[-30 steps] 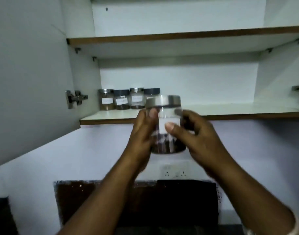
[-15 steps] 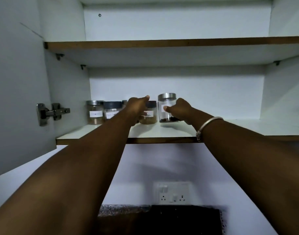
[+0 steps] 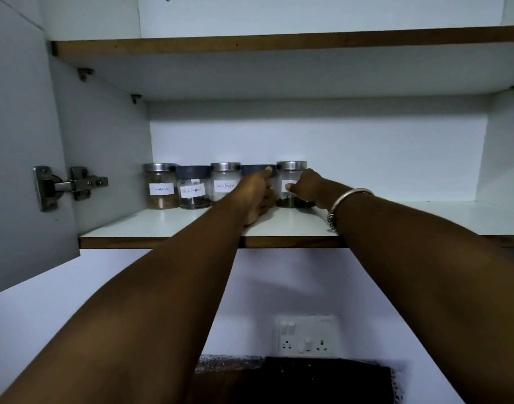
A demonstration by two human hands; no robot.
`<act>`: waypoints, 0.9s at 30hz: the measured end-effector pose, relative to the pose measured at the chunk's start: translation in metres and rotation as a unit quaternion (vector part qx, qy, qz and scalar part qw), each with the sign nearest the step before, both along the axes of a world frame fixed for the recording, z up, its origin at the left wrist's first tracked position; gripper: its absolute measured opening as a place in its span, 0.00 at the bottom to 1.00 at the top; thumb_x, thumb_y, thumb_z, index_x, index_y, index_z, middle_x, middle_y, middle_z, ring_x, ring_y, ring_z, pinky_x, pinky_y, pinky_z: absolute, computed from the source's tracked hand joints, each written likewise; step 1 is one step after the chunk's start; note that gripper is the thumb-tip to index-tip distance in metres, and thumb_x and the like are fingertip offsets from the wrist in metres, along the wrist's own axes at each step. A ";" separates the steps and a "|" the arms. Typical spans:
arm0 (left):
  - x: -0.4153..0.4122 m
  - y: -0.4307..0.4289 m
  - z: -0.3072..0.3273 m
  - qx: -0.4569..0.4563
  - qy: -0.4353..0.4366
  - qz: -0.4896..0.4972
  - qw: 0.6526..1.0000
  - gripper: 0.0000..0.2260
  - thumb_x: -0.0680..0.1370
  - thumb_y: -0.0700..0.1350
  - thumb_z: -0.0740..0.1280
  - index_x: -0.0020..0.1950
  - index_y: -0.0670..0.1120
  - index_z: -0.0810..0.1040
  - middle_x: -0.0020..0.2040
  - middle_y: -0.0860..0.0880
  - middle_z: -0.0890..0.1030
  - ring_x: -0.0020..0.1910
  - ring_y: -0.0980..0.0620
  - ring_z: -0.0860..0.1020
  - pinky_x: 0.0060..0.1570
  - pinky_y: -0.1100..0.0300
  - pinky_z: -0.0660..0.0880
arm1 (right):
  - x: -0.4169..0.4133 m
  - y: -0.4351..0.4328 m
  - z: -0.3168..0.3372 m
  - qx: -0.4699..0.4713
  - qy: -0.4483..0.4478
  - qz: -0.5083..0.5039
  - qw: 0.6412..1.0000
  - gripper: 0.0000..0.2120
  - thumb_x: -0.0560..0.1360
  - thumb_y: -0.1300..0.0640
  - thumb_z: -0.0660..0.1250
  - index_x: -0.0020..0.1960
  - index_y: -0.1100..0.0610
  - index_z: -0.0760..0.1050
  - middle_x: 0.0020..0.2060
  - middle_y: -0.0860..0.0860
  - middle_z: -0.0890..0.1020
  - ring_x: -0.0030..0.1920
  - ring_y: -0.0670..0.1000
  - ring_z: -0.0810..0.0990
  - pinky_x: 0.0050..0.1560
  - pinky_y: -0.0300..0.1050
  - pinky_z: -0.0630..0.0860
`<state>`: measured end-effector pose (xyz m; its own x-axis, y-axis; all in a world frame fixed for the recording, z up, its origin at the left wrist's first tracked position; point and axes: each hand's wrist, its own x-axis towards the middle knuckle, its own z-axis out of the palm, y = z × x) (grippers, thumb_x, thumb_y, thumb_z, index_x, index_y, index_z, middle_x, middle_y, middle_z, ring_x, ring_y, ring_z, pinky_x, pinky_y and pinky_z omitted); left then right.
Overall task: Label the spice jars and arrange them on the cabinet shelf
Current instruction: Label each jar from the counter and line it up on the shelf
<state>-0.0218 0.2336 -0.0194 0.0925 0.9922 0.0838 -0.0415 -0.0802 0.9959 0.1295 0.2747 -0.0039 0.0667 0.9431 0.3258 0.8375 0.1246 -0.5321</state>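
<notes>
At the far left of the cabinet shelf, our right hand grips a steel-lidded spice jar. The thumb is pressed on its white paper label and the fingers are curled round its right side. The jar stands upright at the right end of a row, just beside a dark-lidded jar.

Our left hand reaches in front of that neighbour with one fingertip on the lid's rim. We cannot tell whether its fingers hold the jar or merely steady it.

Three more labelled jars line up to the left, close together. A metal bangle circles the right wrist.

The jar looks like clear glass, with only a little dark spice at the bottom. We judge it light but rigid, smooth enough to slip, and breakable if it tips off the shelf's near edge. The body below the lid seems the safest hold, gripped from both sides. Rubbing the thumb across the label could lift or smudge it.
</notes>
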 end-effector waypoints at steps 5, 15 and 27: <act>0.003 0.003 0.002 -0.003 -0.011 -0.006 1.000 0.19 0.84 0.59 0.58 0.39 0.49 0.69 0.38 0.48 0.70 0.35 0.50 0.67 0.36 0.56 0.64 | 0.000 0.001 -0.001 -0.011 0.072 0.019 0.997 0.25 0.83 0.52 0.65 0.69 0.71 0.70 0.52 0.60 0.74 0.52 0.57 0.74 0.55 0.49 0.74; -0.016 -0.095 -0.049 0.154 -0.022 -0.060 0.986 0.11 0.81 0.49 0.67 0.54 0.45 0.85 0.50 0.46 0.85 0.46 0.50 0.83 0.43 0.62 0.79 | 0.004 -0.141 -0.023 0.147 0.312 0.083 0.935 0.19 0.72 0.39 0.71 0.51 0.52 0.71 0.45 0.50 0.77 0.44 0.47 0.78 0.44 0.37 0.74; -0.010 -0.247 -0.408 -0.010 0.152 -0.060 0.987 0.17 0.81 0.31 0.63 0.70 0.39 0.75 0.63 0.36 0.82 0.57 0.46 0.81 0.61 0.48 0.78 | 0.000 -0.302 -0.423 -0.248 -0.063 0.075 0.964 0.29 0.73 0.44 0.73 0.65 0.59 0.70 0.62 0.59 0.75 0.62 0.59 0.75 0.64 0.55 0.74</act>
<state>-0.0313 -0.0134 -0.4274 0.2268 0.9738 0.0140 0.2506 -0.0723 0.9654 0.1294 -0.0269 -0.4271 -0.0926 0.9808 -0.1719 0.8916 0.0049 -0.4528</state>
